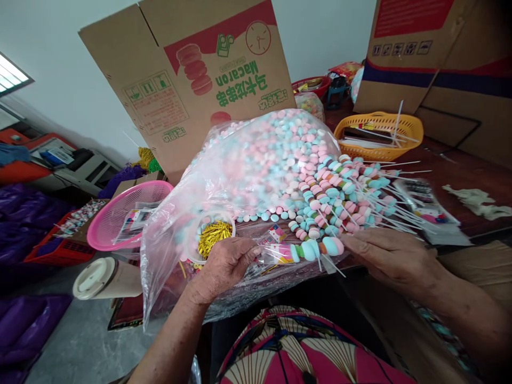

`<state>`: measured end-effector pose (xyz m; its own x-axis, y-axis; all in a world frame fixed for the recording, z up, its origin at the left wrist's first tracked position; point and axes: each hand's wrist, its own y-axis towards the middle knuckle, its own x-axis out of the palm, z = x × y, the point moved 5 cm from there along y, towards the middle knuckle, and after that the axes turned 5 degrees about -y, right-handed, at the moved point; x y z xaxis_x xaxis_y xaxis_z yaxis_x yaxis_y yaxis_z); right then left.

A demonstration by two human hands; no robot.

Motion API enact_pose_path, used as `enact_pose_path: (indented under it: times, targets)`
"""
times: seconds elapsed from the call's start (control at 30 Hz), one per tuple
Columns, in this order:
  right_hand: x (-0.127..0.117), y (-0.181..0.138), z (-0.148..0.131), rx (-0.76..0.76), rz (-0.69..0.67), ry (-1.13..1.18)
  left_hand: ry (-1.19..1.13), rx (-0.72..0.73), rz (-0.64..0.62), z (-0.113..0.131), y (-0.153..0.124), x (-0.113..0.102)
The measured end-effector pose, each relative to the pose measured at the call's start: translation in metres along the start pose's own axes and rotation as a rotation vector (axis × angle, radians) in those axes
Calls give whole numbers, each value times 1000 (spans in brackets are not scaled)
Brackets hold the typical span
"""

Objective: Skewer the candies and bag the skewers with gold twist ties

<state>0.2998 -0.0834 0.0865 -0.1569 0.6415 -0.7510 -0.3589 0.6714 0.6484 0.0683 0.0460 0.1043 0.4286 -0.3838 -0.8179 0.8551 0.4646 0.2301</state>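
Note:
My left hand (226,266) pinches the end of a small clear printed bag (284,253), thumb against fingers. In line with the bag lies a skewer of pink, blue and green candies (316,249); how far it sits inside the bag is hard to see. My right hand (394,258) has its fingers closed at the skewer's pink end, and its fingertips are partly hidden. Just beyond is a pile of candy skewers (340,200) with white sticks pointing right. Near my left hand, a round tub holds gold twist ties (216,237).
A large clear plastic bag of loose candies (256,160) fills the middle, before a cardboard box (160,58). A yellow basket (380,154) and flat printed bags (432,213) are at right. A pink basket (98,229) and lidded cup (108,278) stand left.

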Motion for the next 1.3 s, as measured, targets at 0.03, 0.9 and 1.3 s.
enact_pose_path:
  times: [0.03, 0.9, 1.3]
  targets:
    - [3, 1, -1, 16, -32, 20, 12, 16, -22, 1, 2, 1]
    - [61, 34, -52, 106, -454, 223, 187, -152, -368, 0, 38, 53]
    - [92, 32, -67, 200, -315, 499, -3, -215, -364, 5, 37, 78]
